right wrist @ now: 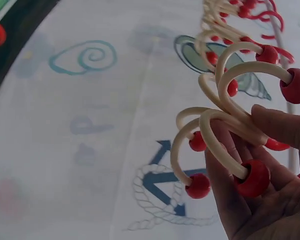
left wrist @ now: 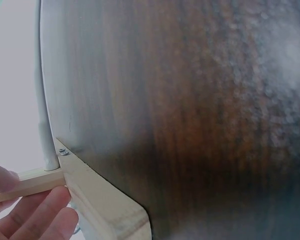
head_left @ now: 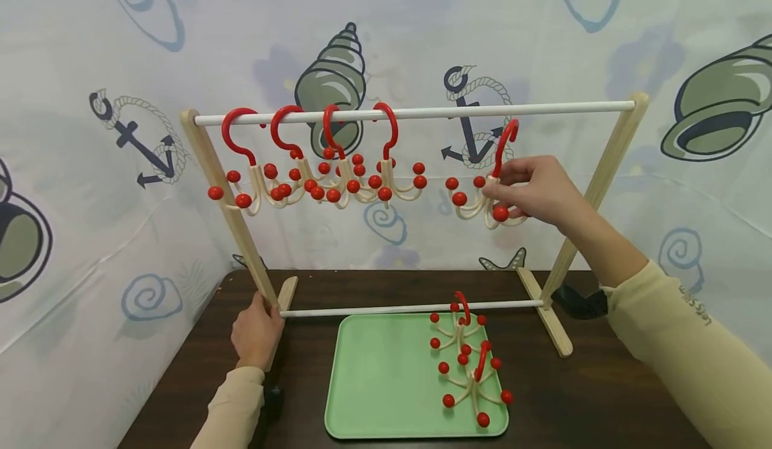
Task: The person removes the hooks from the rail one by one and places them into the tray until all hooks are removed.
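My right hand [head_left: 533, 187] pinches the stem of a cream multi-arm hanger [right wrist: 230, 122] with red ball tips and a red hook. In the head view its hook shows just below the white top rod [head_left: 543, 109] of a wooden rack. Several matching hangers [head_left: 387, 167] hang from the left half of that rod by their red hooks. Low on the rack, my left hand [head_left: 257, 334] grips the left wooden post [left wrist: 30, 184] near its foot, thumb on one side and fingers on the other. Two more hangers, the nearer one [head_left: 473, 385] included, lie on a green tray.
The green tray [head_left: 386, 382] sits on the dark wooden table [head_left: 579, 395], between the rack's feet. A white lower rod [head_left: 410, 309] crosses behind it. The right post [head_left: 609, 151] stands beside my right forearm. A patterned cloth [head_left: 422, 47] hangs behind the rack.
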Demonstrator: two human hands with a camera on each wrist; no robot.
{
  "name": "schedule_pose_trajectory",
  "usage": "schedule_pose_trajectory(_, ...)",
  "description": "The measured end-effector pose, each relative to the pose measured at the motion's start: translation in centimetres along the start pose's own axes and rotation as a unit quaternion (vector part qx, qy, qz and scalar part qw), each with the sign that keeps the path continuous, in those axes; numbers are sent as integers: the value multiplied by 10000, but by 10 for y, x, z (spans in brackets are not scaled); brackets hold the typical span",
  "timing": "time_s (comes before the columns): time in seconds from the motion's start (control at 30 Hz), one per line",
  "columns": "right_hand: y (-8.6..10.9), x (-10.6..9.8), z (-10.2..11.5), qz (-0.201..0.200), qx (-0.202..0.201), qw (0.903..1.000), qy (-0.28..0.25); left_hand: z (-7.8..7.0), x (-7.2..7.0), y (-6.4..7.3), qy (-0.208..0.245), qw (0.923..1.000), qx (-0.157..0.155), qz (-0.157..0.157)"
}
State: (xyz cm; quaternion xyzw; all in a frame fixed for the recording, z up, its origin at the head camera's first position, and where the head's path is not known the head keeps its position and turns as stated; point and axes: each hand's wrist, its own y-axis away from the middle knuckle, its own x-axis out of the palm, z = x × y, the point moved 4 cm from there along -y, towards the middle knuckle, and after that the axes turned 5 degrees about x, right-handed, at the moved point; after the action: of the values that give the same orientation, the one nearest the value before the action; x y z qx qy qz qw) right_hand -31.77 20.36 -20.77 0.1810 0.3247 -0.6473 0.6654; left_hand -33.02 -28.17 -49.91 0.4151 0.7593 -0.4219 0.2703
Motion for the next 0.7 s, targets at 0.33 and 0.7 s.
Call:
schedule_pose_trajectory(0.33, 11, 73, -33, 826, -606, 9937, 444, -3, -1, 3, 88, 9999, 101, 6)
schedule_pose_trajectory(0.7, 23, 151, -31, 1373, -1138, 9833, 360, -2, -2, 1, 34, 10000, 60, -3)
